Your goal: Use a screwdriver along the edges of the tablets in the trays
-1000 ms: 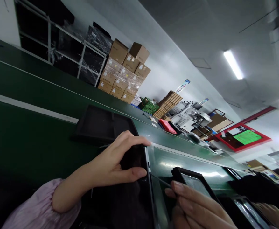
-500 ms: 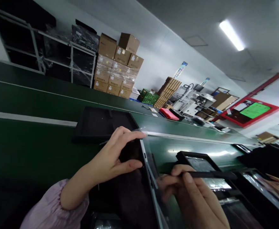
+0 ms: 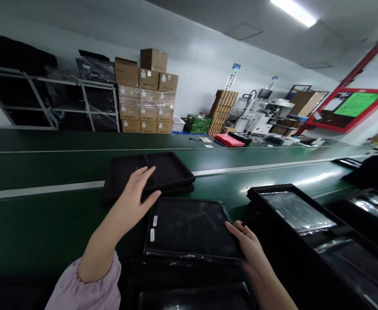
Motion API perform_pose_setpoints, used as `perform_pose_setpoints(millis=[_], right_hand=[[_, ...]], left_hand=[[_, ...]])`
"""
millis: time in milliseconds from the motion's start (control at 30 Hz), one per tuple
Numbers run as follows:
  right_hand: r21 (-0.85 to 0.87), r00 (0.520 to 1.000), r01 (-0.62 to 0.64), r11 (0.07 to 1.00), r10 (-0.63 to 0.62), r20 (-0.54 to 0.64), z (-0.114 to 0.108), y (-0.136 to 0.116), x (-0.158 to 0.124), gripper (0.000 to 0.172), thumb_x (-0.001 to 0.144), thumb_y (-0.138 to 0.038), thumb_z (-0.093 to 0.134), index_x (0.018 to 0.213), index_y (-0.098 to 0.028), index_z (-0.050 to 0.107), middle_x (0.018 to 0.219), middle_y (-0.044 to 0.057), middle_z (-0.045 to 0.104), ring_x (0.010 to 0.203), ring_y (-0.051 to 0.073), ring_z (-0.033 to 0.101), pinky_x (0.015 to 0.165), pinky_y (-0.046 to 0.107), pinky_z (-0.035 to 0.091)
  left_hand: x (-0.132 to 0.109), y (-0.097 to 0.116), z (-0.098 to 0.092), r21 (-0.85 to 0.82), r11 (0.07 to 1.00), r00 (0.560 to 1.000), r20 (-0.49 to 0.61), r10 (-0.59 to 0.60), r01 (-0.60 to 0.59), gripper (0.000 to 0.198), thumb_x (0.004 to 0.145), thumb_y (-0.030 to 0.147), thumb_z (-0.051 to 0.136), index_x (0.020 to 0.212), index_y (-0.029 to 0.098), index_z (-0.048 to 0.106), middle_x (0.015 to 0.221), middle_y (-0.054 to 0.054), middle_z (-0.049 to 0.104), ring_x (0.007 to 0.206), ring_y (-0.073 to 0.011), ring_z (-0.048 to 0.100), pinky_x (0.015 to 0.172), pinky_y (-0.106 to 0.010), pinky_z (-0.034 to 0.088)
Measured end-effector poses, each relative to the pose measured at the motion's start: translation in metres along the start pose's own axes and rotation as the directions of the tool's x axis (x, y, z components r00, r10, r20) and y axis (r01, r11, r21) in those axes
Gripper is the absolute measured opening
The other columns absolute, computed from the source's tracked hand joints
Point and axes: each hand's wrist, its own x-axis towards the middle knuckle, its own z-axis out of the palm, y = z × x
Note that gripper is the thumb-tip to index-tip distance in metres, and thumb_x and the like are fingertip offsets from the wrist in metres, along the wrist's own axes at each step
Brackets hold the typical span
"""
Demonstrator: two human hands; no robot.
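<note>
A flat black screen panel (image 3: pixel 192 228) lies face up in front of me, with a shiny clear film over it and two small white labels at its left end. My right hand (image 3: pixel 248 243) grips the panel's right edge, thumb on top and the other fingers curled and partly hidden. Over the panel's upper left corner my left hand (image 3: pixel 137 193) hovers, thumb and fingers apart, holding nothing. Just behind that hand sits a stack of black trays (image 3: pixel 172 170) with a divider across the top one. Below the panel, another film-covered black panel (image 3: pixel 195 297) shows at the bottom edge.
A black tray (image 3: pixel 256 200) with film-wrapped panels stands on the right, beside a dark-clothed co-worker (image 3: pixel 374 172). The green conveyor (image 3: pixel 46 224) runs across, with a pale strip (image 3: pixel 56 189) along it. Cartons (image 3: pixel 148 101), a green crate (image 3: pixel 198 124) and a red folder (image 3: pixel 229 140) are beyond.
The panel has gone from tilted on edge to lying flat. My left hand has let go of its edge. The dark pen-like tool in my right hand is no longer visible. My view has levelled.
</note>
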Motion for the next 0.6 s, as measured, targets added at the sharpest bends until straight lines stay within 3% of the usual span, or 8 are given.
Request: perform_pose_setpoints(millis=[133,300,467,600], right_hand=[[-0.051,1.000,0.018,0.999,-0.019,-0.024,-0.011,0.011,0.011,0.066,0.061,-0.058,0.081,0.077,-0.026,0.025,0.058,-0.011,0.039,0.051,0.010,0.046,0.050,0.020,0.040],[-0.311,0.992,0.126,0.942,-0.115,0.054,-0.014,0.026,0.023,0.051,0.061,-0.062,0.074,0.075,-0.026,0.041,0.064,-0.004,0.051,0.064,0.018,0.055,0.061,0.029,0.044],[-0.495,0.970,0.243,0.834,-0.197,0.145,-0.004,0.030,0.022,0.041,0.069,-0.063,0.059,0.078,-0.026,0.044,0.068,0.002,0.056,0.066,0.024,0.055,0.067,0.037,0.043],[-0.540,0.946,0.325,0.777,-0.275,0.173,-0.001,0.030,0.019,0.038,0.069,-0.057,0.056,0.086,-0.026,0.043,0.092,0.014,0.064,0.099,0.037,0.058,0.083,0.046,0.046]], left_hand=[[-0.003,-0.004,-0.013,0.033,0.994,0.992,-0.070,-0.105,0.107,0.061,0.097,0.060,0.044,0.150,0.031,0.038,0.153,-0.010,0.037,0.133,-0.0327,0.050,0.101,-0.049,0.053],[-0.015,-0.001,-0.009,0.040,0.988,0.989,0.017,-0.149,0.149,0.051,0.098,0.057,0.044,0.139,0.028,0.052,0.142,-0.008,0.052,0.125,-0.0277,0.057,0.096,-0.042,0.055],[-0.045,-0.008,0.032,0.087,0.939,0.925,0.163,-0.344,0.333,0.051,0.097,0.047,0.045,0.137,0.016,0.056,0.132,-0.014,0.063,0.125,-0.0287,0.058,0.112,-0.050,0.042],[-0.077,-0.010,0.073,0.117,0.913,0.902,0.147,-0.406,0.391,0.056,0.097,0.044,0.043,0.144,0.015,0.049,0.144,-0.015,0.055,0.144,-0.0311,0.040,0.119,-0.054,0.034]])
